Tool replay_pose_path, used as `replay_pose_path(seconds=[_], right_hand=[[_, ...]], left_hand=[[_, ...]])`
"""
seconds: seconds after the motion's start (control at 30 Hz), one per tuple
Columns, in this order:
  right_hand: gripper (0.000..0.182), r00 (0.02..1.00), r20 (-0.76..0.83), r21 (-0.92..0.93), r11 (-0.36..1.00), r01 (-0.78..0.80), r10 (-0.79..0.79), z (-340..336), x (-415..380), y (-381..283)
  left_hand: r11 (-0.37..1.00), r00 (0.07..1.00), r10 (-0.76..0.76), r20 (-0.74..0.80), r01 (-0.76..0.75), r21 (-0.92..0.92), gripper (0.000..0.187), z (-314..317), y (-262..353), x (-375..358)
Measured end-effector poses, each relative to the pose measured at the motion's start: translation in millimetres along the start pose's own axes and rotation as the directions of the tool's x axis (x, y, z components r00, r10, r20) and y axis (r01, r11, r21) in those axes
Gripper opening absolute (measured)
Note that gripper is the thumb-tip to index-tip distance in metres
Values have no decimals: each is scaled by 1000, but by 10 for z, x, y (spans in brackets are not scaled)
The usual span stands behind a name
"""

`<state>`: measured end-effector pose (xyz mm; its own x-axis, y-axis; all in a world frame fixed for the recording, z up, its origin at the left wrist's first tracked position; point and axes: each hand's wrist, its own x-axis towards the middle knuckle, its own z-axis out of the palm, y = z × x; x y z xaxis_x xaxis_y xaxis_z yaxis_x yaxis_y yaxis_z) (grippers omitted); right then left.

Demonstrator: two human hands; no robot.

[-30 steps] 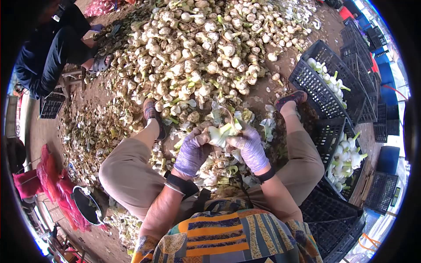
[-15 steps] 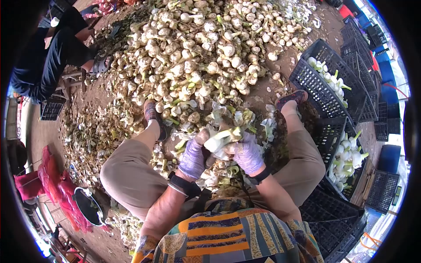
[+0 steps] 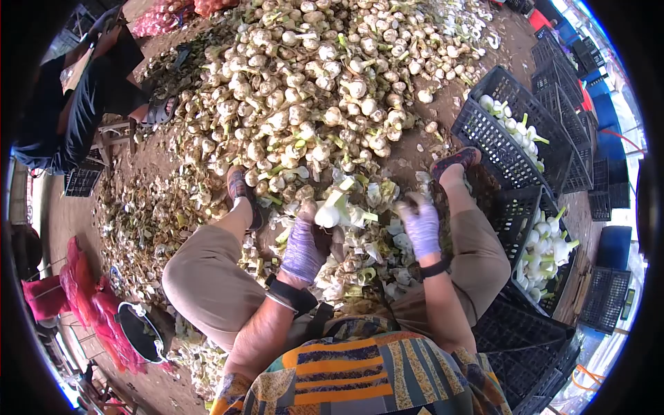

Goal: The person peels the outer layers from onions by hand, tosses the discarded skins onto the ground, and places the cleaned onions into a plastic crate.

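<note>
My left hand [image 3: 302, 247], in a purple-and-white knit glove, closes on a garlic bulb [image 3: 328, 215] with smooth white skin and a green stem pointing up and away. A dark shape lies beside the left palm; I cannot make out what it is. Apart from the bulb, to the right, my right hand [image 3: 420, 227] in a matching glove has its fingers spread, with nothing visible in them. Loose garlic skins [image 3: 360, 259] cover the ground below both hands. Beyond them rises a large heap of unpeeled garlic [image 3: 297, 90] with soil-stained skins.
Two black crates with cleaned garlic, a farther one [image 3: 494, 142] and a nearer one [image 3: 515, 225], stand at my right. Close by is another black crate [image 3: 519, 346]. A black bucket [image 3: 140, 332] and red mesh bags [image 3: 90, 297] are at left. Another person's leg [image 3: 97, 104] shows upper left.
My right hand has come off the garlic bulb and moved right, its fingers opening. The bulb stays at my left hand, its stem now pointing more upward, with outer skin gone from it.
</note>
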<state>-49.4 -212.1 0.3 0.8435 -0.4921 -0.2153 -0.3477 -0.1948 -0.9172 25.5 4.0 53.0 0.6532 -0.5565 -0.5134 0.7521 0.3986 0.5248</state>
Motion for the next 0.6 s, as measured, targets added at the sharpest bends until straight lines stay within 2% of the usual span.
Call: replay_pose_path(seconds=[0.03, 0.07, 0.1, 0.13, 0.17, 0.23, 0.27, 0.3, 0.33, 0.37, 0.4, 0.43, 0.5, 0.53, 0.57, 0.6], right_hand=[[19, 1000, 10, 215, 976, -28, 27, -33, -24, -122], [16, 965, 237, 254, 952, -171, 110, -126, -86, -271], [19, 897, 430, 272, 934, -232, 98, -70, -166, -574], [20, 881, 458, 65, 993, 100, -118, 59, -205, -580], [21, 792, 529, -131, 893, 431, -305, 178, -231, -587], [20, 799, 479, -63, 893, 445, -364, 262, -184, -649], [19, 918, 324, 272, 952, 142, -229, 207, -64, -649], [19, 971, 237, 600, 789, -132, -18, 137, 38, -625], [16, 980, 199, 873, 456, -174, -7, -23, 198, -249], [14, 986, 168, 985, 37, -169, 23, -127, 340, 88], [16, 892, 22, 977, 180, -115, 451, -114, 276, -48], [22, 970, 112, 841, 499, -209, 216, -47, 70, -162], [24, 953, 304, 534, 831, -157, -15, 261, -142, -247], [24, 952, 298, 572, 785, -238, 71, 416, -249, -460], [24, 944, 295, 612, 729, -306, 148, 511, -320, -706], [22, 929, 288, 689, 623, -371, 234, 530, -309, -809]], left_hand=[[998, 995, 61, -77, -60, 7, 55, 17, -45, 30], [998, 995, 60, -77, -60, 3, 55, -35, -88, 49], [994, 994, 48, -100, -37, 103, 54, -113, -141, 62], [979, 992, 38, -119, -13, 205, 54, -155, -166, 67], [978, 993, 35, -111, -11, 207, 54, -153, -167, 48], [952, 992, 29, -123, 10, 306, 50, -144, -137, -5], [956, 988, 28, -153, 19, 293, 50, -148, -110, -16], [957, 986, 36, -160, 13, 290, 50, -171, -103, -23], [970, 984, 23, -177, 20, 242, 50, -199, -100, -21], [981, 982, 10, -191, 27, 193, 50, -212, -91, -16], [978, 976, 18, -218, 27, 206, 51, -187, -82, -19], [978, 976, 20, -215, 25, 206, 51, -139, -59, -19], [923, 982, 133, -133, -74, 377, 54, -24, -70, -51], [898, 981, 147, -123, -80, 434, 57, 15, -97, -52], [871, 982, 183, -44, -141, 470, 61, -32, -172, 4], [927, 983, 176, -47, -149, 344, 56, -12, -192, 4]])
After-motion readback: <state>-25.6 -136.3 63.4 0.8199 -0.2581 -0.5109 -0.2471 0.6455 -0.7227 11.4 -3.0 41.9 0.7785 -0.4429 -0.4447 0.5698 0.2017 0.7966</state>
